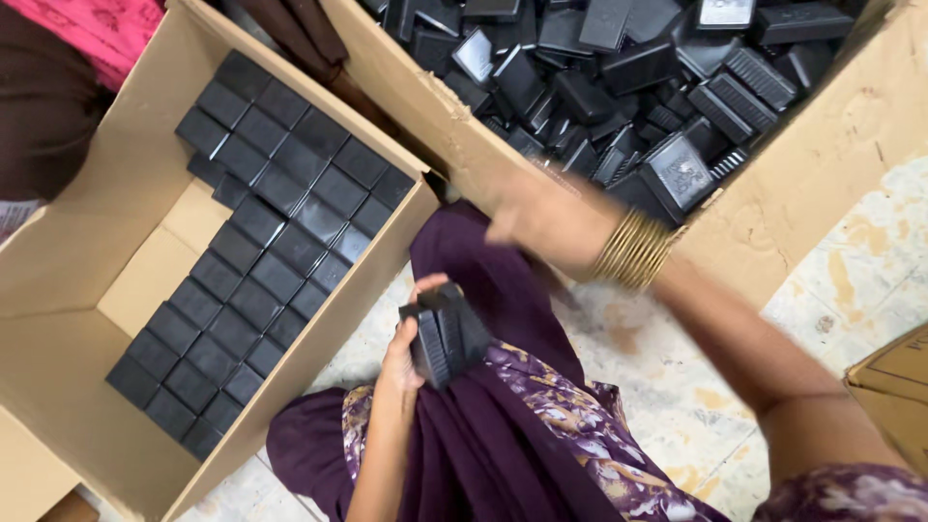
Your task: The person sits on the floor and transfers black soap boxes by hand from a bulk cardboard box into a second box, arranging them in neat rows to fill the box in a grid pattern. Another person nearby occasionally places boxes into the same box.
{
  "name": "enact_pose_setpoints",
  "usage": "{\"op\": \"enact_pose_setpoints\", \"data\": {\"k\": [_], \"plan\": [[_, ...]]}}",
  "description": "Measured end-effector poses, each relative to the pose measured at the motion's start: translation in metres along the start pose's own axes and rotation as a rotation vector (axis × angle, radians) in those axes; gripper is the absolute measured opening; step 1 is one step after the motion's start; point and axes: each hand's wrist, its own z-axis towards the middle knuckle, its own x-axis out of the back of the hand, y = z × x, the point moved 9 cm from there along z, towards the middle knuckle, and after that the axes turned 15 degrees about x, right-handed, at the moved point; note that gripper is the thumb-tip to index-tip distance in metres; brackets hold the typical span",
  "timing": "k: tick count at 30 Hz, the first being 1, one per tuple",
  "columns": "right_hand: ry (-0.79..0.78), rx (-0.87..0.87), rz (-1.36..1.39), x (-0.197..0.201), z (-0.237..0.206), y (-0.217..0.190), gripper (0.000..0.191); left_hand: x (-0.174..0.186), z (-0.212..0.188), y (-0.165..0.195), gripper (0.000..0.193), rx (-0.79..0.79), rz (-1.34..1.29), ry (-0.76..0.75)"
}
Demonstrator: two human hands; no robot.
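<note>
At lower centre, the left hand (404, 353) grips a small stack of black ribbed plastic cases (447, 335) over the lap. The right hand (541, 217), blurred, grip unclear, reaches a cardboard box (822, 184) of jumbled cases at upper right. Left, another cardboard box (68, 280) holds neat rows.

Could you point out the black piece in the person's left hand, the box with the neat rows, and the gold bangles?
Black piece (447, 333), head view, on its ribbed side.
Box with neat rows (58, 280), head view, on its bare cardboard wall.
Gold bangles (633, 249), head view, mid-stack on the right wrist.
</note>
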Motion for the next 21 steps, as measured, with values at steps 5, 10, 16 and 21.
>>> {"op": "enact_pose_setpoints", "data": {"k": [5,10,16,21], "plan": [[0.125,-0.047,-1.265,0.162,-0.004,0.139,0.049,-0.018,-0.032,-0.038,0.101,0.266,0.299,-0.184],[0.049,-0.348,-1.211,0.191,-0.015,0.222,0.049,-0.016,-0.042,-0.026,0.106,0.203,0.333,-0.094],[0.016,-0.716,-0.704,0.152,-0.011,0.254,0.068,0.029,-0.038,-0.01,0.084,-0.064,-0.182,0.096],[0.068,-0.637,-0.625,0.116,-0.002,0.24,0.109,0.046,-0.028,0.011,0.066,-0.256,-0.289,0.108]]}}
